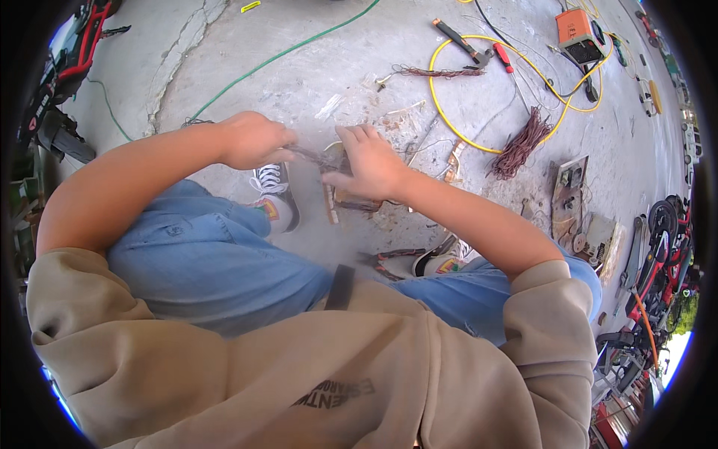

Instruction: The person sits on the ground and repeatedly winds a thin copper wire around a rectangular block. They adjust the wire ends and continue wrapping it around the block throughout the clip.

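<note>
My left hand (258, 141) is closed around the end of a dark reddish-brown strand of wire (308, 155). The strand stretches across to my right hand (366, 163), whose thumb and fingers curve around a dark, wire-wound metal part (334, 156), mostly hidden by that hand. Below the right hand, a brownish block (357, 202) and a narrow light strip (330, 206) show on the floor between my shoes. Some blur lies over the strand, so its exact link to the metal part is unclear.
A bundle of reddish-brown wire (521, 144), a hammer (458, 40), a red-handled screwdriver (505, 60) and a yellow hose (436, 105) lie ahead right. An orange machine (577, 36) stands beyond. Red-handled pliers (389, 262) rest by my right shoe; metal parts (568, 194) lie farther right.
</note>
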Demonstrator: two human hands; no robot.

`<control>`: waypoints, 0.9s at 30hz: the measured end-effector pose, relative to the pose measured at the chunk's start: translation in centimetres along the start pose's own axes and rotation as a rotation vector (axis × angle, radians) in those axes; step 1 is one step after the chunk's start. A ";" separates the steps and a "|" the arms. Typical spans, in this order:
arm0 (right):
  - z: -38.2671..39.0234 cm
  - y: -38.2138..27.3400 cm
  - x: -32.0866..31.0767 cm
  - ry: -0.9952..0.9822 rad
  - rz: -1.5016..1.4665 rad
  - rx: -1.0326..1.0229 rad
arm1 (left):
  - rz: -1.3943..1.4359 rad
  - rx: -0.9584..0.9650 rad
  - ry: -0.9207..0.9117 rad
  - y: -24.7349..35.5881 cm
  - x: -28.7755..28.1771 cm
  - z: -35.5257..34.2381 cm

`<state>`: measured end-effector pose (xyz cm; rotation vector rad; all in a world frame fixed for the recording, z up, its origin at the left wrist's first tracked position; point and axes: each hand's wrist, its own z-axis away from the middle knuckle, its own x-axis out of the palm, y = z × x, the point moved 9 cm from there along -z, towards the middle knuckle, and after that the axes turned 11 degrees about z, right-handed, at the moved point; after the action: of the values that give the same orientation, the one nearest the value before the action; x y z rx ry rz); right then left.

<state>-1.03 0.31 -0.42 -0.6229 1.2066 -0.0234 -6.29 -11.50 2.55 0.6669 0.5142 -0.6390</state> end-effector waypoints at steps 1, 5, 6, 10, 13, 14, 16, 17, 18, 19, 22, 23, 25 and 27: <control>1.7 0.3 1.1 0.005 0.161 -0.020 | 0.010 0.051 -0.022 -0.7 0.7 -0.3; 2.6 2.9 4.2 -0.106 0.478 -0.127 | 0.138 -0.027 -0.096 -3.3 -0.1 -2.4; 2.2 3.7 4.1 -0.117 0.381 -0.120 | 0.187 -0.036 -0.106 -3.9 0.1 -3.0; 0.5 6.6 3.1 -0.157 0.065 -0.090 | 0.398 -0.063 -0.062 -7.7 1.8 -4.5; -0.3 7.7 2.9 -0.160 -0.086 -0.091 | 0.472 -0.055 0.032 -9.1 3.4 -6.0; -0.5 8.1 2.9 -0.155 -0.128 -0.090 | 0.501 -0.050 0.048 -9.4 4.5 -6.5; -0.8 9.0 2.6 -0.089 -0.163 -0.034 | 0.564 -0.120 -0.062 -9.1 6.5 -7.1; -0.7 9.3 2.4 -0.056 -0.182 -0.005 | 0.587 -0.112 -0.072 -8.8 6.8 -7.6; -0.4 9.7 2.2 -0.030 -0.172 0.077 | 0.606 -0.110 -0.082 -8.5 7.2 -7.6; 0.2 10.1 1.7 -0.005 -0.162 0.161 | 0.623 -0.107 -0.094 -8.1 7.7 -7.6; 2.0 10.2 1.0 0.143 -0.094 0.275 | 0.660 -0.128 0.046 -7.5 9.0 -8.4; 2.5 10.0 0.8 0.175 -0.065 0.295 | 0.705 -0.021 0.149 -6.8 8.8 -8.6; 3.9 9.6 0.0 0.342 0.078 0.325 | 0.694 0.051 0.194 -6.0 10.1 -9.8; 5.5 10.8 1.5 0.115 -0.114 0.539 | 0.698 0.059 0.251 -5.5 11.4 -11.5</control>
<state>1.03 11.20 -5.58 -0.2161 1.2072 -0.4706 -4.75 -11.03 -14.45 0.9247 0.4541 0.0886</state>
